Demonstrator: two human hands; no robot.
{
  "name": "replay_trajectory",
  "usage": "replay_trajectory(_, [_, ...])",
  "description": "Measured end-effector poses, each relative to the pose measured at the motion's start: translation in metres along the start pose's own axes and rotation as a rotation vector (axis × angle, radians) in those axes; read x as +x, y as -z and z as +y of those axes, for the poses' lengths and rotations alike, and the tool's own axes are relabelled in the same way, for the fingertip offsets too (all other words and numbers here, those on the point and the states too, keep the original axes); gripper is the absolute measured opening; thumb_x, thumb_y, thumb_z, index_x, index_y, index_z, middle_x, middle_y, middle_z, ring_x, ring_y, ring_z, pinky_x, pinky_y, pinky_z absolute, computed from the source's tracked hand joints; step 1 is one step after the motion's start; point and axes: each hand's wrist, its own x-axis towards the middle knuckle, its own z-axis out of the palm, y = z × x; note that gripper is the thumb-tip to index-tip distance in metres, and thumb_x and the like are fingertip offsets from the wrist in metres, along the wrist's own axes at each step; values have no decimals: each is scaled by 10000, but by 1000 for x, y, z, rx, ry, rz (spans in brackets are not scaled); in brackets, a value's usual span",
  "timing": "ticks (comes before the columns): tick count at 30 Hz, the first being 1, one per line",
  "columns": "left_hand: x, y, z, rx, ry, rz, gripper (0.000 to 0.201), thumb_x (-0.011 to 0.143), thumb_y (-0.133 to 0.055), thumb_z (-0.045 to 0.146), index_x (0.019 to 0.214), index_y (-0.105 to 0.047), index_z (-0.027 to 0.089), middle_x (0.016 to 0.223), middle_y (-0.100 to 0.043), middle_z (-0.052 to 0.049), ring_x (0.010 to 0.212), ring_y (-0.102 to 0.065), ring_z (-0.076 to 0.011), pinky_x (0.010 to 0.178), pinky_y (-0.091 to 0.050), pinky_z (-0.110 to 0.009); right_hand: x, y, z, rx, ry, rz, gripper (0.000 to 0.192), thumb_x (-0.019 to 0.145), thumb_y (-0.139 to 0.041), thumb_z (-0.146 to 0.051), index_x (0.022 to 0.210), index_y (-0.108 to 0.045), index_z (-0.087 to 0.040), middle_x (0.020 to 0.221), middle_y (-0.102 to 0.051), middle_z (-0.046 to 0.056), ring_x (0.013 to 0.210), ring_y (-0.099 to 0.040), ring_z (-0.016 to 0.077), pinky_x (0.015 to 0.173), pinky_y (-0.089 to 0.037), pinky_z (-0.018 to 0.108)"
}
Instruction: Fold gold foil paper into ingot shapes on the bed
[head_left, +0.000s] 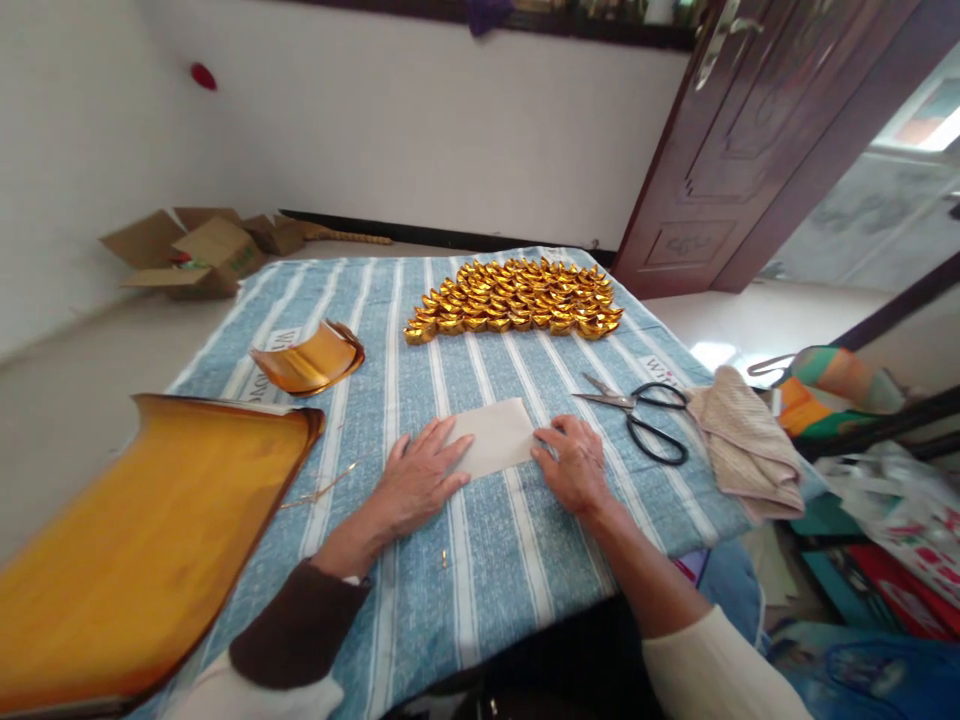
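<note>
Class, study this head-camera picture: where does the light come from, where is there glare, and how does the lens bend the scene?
Head view: daylight enters through the open doorway at right, leaving a bright patch on the pale floor; the heap of shiny gold foil ingots glints; the blue striped tablecloth edges bow outward, wide-angle distortion; both hands on the pale folded paper sheet look sharp.

Left hand and right hand are pressing flat on a pale folded sheet lying on the striped counter. Scissors are lying just right; gold paper ingots are sitting massed beyond.
</note>
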Motion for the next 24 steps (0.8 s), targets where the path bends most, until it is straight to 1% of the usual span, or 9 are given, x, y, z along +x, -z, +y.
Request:
replay_trajectory(4, [-3, 4, -15, -44, -21, -14, 542, 916, -481, 409, 1434, -453, 253, 1587, -255, -117, 1453, -217, -342, 1126, -191, -567, 1, -3, 3, 43, -1, 22, 169, 821, -649, -243, 963, -739, -257, 1112, -606, 81, 1030, -528, 255, 905, -384, 400])
replay_trajectory(8, [-6, 11, -22, -96, -42, -69, 592, 879, -526, 401, 1433, -456, 202, 1587, -235, -152, 1460, -196, -343, 1137, -188, -553, 1, -4, 7, 84, 9, 32, 177, 808, -651, -222, 957, -742, -252, 1091, -612, 79, 1010, -536, 249, 910, -395, 405])
replay_trajectory(14, [-8, 26, -27, -153, -75, -108, 631, 829, -572, 357, 1420, -471, 161, 1577, -256, -161, 1448, -239, -337, 1140, -236, -512, 1, -5, 14, 137, 26, 51, 189, 777, -658, -183, 934, -749, -235, 1067, -629, 83, 1005, -560, 249, 926, -422, 419])
replay_trajectory(18, [-9, 29, -26, -169, -79, -112, 650, 810, -594, 349, 1412, -477, 137, 1566, -274, -180, 1437, -260, -353, 1133, -251, -524, 0, -8, 20, 233, 65, 93, 203, 749, -631, -145, 896, -745, -227, 1040, -648, 83, 989, -590, 239, 920, -452, 405])
replay_trajectory(21, [-11, 28, -26, -181, -75, -87, 640, 785, -615, 313, 1387, -498, 131, 1549, -308, -192, 1419, -307, -350, 1123, -281, -516, -2, -7, 24, 330, 99, 142, 223, 763, -569, -134, 900, -730, -203, 1010, -671, 89, 961, -621, 221, 902, -478, 373])
replay_trajectory(24, [-14, 28, -24, -179, -84, 21, 604, 734, -650, 250, 1323, -549, 156, 1509, -394, -174, 1377, -386, -342, 1095, -350, -488, -2, 2, 30, 347, 100, 193, 223, 829, -500, -180, 896, -712, -196, 925, -690, 79, 898, -640, 204, 866, -495, 348])
